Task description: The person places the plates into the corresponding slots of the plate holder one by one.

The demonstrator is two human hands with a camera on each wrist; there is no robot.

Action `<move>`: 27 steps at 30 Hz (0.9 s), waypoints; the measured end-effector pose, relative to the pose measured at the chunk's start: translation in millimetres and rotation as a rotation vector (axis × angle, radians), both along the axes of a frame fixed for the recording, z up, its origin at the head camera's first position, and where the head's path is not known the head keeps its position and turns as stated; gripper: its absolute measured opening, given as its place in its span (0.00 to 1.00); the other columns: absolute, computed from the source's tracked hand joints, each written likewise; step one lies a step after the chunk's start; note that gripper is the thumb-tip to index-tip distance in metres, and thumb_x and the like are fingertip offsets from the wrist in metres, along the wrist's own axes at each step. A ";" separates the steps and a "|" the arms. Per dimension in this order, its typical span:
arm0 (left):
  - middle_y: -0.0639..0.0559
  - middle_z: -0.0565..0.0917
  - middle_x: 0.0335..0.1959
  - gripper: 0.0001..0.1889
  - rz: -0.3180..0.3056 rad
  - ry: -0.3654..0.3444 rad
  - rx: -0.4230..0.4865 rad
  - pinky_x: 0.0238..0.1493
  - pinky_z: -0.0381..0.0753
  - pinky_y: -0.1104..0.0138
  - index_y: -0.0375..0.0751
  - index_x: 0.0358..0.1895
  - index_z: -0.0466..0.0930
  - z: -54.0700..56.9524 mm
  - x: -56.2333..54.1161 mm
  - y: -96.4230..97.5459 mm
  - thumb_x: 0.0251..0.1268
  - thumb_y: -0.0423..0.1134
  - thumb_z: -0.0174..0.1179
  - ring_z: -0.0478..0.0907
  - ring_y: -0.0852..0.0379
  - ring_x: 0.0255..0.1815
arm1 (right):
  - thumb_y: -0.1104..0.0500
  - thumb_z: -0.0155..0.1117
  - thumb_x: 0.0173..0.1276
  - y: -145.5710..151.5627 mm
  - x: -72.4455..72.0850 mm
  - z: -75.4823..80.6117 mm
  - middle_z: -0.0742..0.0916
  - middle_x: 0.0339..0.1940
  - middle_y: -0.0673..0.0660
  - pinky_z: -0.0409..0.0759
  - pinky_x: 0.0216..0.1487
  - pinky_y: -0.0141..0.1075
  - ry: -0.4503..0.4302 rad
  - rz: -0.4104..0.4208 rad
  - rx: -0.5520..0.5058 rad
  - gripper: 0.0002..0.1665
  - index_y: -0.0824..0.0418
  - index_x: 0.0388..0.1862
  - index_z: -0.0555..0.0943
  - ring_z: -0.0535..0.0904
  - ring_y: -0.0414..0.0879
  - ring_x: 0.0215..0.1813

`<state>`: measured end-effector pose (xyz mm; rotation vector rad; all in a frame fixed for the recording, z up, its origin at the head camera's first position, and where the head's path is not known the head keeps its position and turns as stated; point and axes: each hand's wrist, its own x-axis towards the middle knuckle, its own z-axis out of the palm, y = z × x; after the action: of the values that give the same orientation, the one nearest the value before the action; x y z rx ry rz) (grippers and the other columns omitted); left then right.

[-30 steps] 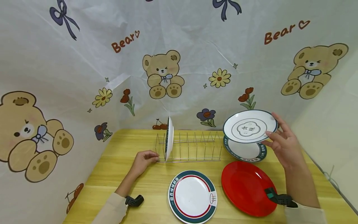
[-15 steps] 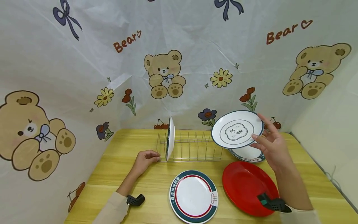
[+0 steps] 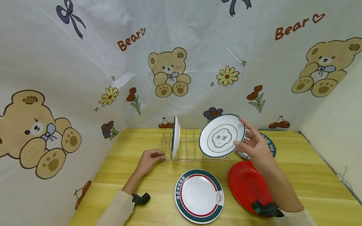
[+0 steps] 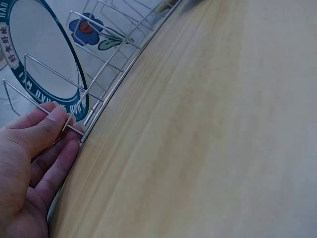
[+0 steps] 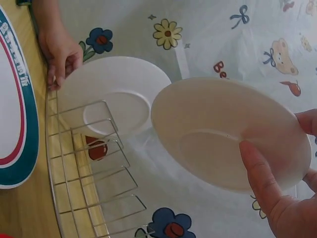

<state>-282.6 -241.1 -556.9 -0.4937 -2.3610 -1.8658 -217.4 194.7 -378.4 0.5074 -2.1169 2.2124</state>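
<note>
My left hand (image 3: 149, 160) pinches the left front corner of a metal wire dish rack (image 3: 195, 160); in the left wrist view, thumb and fingers close on its wire. One plate (image 3: 176, 138) with a green lettered rim stands upright in the rack's left part, beside that hand. My right hand (image 3: 257, 150) grips the right edge of a white plate (image 3: 222, 135) with a thin dark rim and a printed centre. This plate is tilted, in front of or over the rack's right part. Its plain underside shows in the right wrist view, apart from the rack wires.
On the wooden table (image 3: 135, 201) lie a white plate (image 3: 199, 194) with green and red rings and a red plate (image 3: 246, 185), partly under my right forearm. Another green-rimmed plate (image 3: 271, 145) is mostly hidden behind my right hand. A bear-print cloth (image 3: 198, 78) hangs behind.
My right hand has carried the dark-rimmed plate leftward, from over the green-rimmed plate to the rack's right part, tilting it more upright. The left hand keeps its hold on the rack.
</note>
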 end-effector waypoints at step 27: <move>0.39 0.89 0.38 0.06 -0.010 0.000 0.012 0.40 0.87 0.66 0.33 0.40 0.89 1.0 -0.3 0.8 0.62 0.32 0.71 0.86 0.52 0.37 | 0.65 0.74 0.64 -85.9 -46.5 -4.8 0.79 0.51 0.66 0.88 0.43 0.39 0.113 0.044 0.255 0.48 0.39 0.78 0.66 0.84 0.57 0.49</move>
<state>-282.9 -240.3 -555.8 -0.5052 -2.3502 -1.8833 -263.9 108.9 -383.2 0.6793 -2.3601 1.8918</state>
